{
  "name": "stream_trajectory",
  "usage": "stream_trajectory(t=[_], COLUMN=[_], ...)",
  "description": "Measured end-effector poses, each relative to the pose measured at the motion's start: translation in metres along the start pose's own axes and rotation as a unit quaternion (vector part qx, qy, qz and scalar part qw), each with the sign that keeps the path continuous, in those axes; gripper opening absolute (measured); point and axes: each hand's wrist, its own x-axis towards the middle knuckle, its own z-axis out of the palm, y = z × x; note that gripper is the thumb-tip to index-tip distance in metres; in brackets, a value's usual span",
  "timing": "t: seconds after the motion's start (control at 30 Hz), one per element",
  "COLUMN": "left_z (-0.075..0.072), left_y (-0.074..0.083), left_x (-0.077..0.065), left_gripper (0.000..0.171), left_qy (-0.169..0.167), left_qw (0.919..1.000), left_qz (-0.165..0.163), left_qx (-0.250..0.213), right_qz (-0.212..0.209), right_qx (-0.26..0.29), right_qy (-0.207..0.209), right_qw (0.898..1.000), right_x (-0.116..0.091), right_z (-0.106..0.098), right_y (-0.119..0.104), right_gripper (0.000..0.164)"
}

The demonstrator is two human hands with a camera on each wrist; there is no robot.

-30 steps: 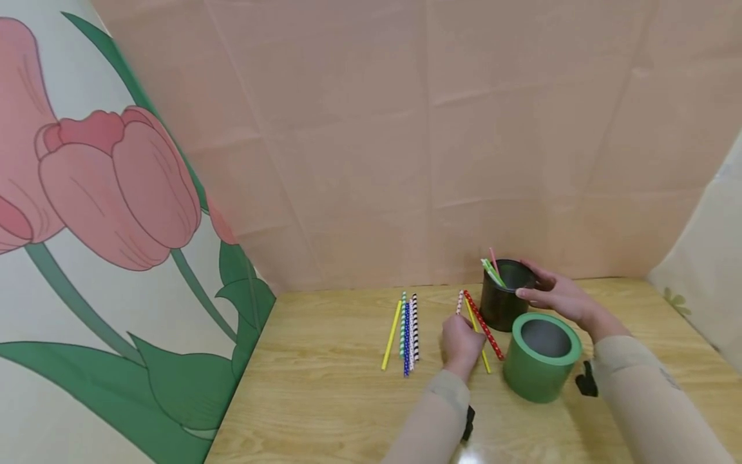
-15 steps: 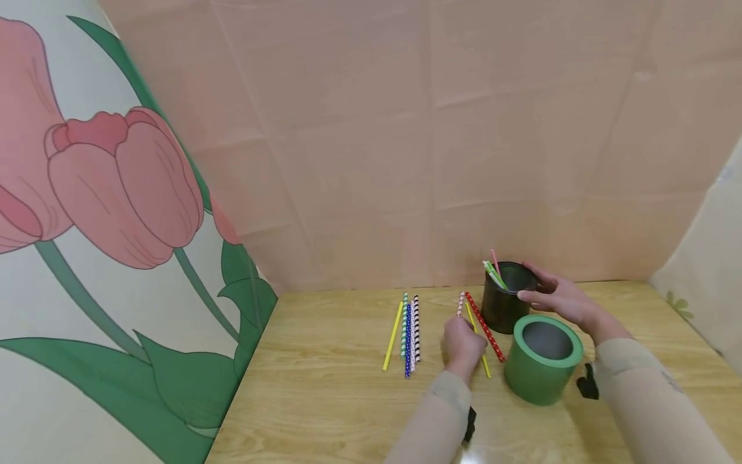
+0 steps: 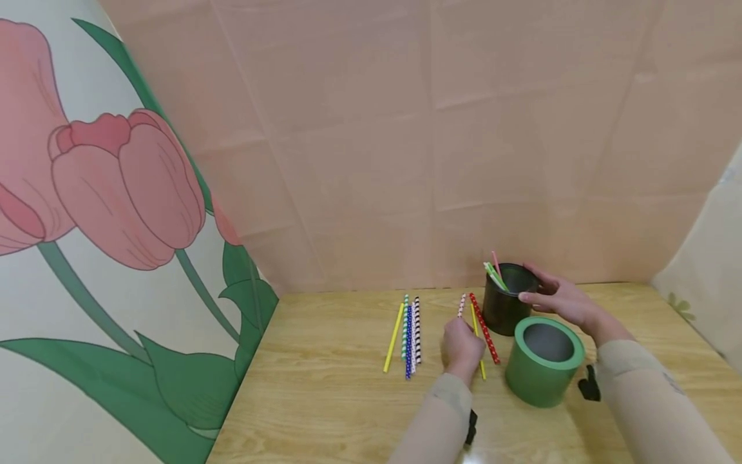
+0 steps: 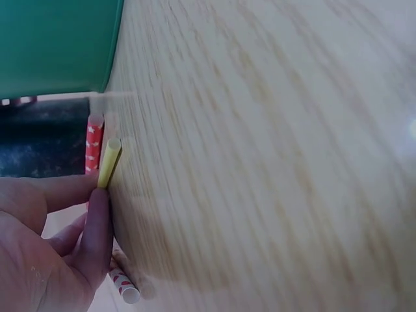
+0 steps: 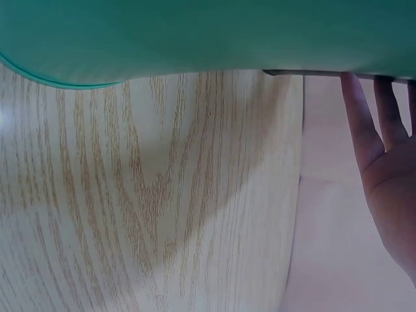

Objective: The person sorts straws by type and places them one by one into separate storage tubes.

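In the head view, my left hand point(image 3: 462, 347) is low over the table. Its thumb and finger pinch a yellow straw point(image 4: 111, 156), as the left wrist view shows. Beside that straw lies a red straw with white marks point(image 3: 485, 332). A white straw with red spots point(image 3: 461, 305) lies partly hidden by the hand. My right hand point(image 3: 565, 304) grips the black cup point(image 3: 502, 310) at its rim, thumb on the near side and fingers around the right. Green and white straws point(image 3: 496, 277) and a pink straw point(image 3: 495, 260) lean inside the cup.
A green cylindrical holder point(image 3: 539, 380) with a dark inside stands in front of the black cup. Left of my left hand several straws lie in a row, including another yellow straw point(image 3: 393, 338) and a blue straw point(image 3: 408, 348). A pinkish sheet point(image 3: 359, 161) hangs behind the table.
Far ends of the yellow straw and the red straw have swung a little to the right, so both lie straighter. My right hand still holds the black cup.
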Motion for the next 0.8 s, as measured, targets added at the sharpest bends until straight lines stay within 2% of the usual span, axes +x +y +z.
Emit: stream_trajectory(t=[0.3,0.57,0.8], left_z=[-0.0069,-0.0095,-0.0108], left_y=[0.0009,0.0036,0.0042], left_x=[0.0,-0.001,-0.0008], left_gripper=[0.036,0.035,0.033], left_qy=[-0.011,-0.031,-0.032], left_qw=[0.9999,0.9986,0.9973], left_qz=[0.005,-0.037,-0.046], left_qx=[-0.011,-0.023,-0.048], right_qz=[0.002,-0.003,-0.005], right_qx=[-0.003,0.002,0.002], right_qy=[0.002,0.002,0.0], right_qw=[1.0,1.0,1.0], right_x=[0.002,0.0026,0.0026], right_z=[0.0009,0.0005,-0.002], right_y=[-0.0025,0.0017,0.0061], right_gripper=[0.093,0.091,0.089])
